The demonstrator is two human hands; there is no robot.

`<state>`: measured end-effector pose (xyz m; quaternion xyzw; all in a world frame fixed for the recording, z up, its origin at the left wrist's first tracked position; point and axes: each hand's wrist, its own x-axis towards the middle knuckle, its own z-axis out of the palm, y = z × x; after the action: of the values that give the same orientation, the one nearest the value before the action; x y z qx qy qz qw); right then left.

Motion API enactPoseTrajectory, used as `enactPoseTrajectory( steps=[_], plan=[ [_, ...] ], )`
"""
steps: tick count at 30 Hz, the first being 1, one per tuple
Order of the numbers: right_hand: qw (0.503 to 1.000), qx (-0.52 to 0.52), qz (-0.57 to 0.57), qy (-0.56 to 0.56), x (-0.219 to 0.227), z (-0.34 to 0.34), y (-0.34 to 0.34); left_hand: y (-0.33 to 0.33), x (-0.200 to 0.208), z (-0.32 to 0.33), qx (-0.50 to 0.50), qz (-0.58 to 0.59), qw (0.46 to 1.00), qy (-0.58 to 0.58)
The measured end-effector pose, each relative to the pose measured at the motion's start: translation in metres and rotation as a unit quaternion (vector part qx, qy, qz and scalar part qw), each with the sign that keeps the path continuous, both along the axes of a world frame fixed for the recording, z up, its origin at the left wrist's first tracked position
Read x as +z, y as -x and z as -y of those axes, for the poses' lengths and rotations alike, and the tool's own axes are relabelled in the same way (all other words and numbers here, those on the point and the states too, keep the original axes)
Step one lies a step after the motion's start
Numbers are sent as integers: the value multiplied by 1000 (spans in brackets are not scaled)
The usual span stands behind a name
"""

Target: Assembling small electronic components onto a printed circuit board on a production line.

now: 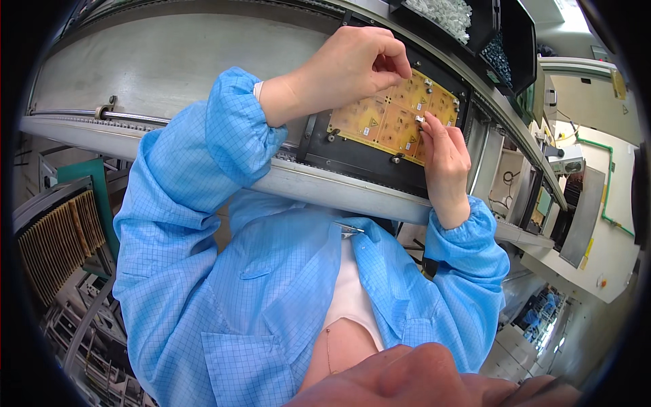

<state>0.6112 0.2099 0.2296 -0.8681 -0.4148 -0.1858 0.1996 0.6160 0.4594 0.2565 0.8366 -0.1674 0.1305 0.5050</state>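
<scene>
A yellow-brown circuit board panel [371, 117], divided into several like sections, lies in a black carrier frame [325, 150] in front of me. My left hand [356, 64] hovers over the panel's far left part, its thumb and fingers curled together. Whatever those fingertips hold, if anything, is hidden. At the panel's right part, my right hand [445, 150] pinches a small white component [420, 119] between thumb and forefinger, close above the board. I cannot tell whether the component touches the board.
Beyond the carrier stand black bins, one with clear-white small parts [444, 17], another with dark parts [497, 57]. A metal rail [325, 184] runs along the near side. Left of the carrier is a metal surface [183, 61]. A rack of brown boards [61, 237] stands at lower left.
</scene>
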Motion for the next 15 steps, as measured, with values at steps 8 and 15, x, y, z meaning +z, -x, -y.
enactPoseTrajectory(
  steps=[8,15],
  plan=[
    [999,28,-25,-11,-2,3,-5,-2,-1,-1,-10,6,1000,-17],
    [997,43,-57,-26,10,6,-4,-2,1,-2,10,-21,1000,-6]
  ],
)
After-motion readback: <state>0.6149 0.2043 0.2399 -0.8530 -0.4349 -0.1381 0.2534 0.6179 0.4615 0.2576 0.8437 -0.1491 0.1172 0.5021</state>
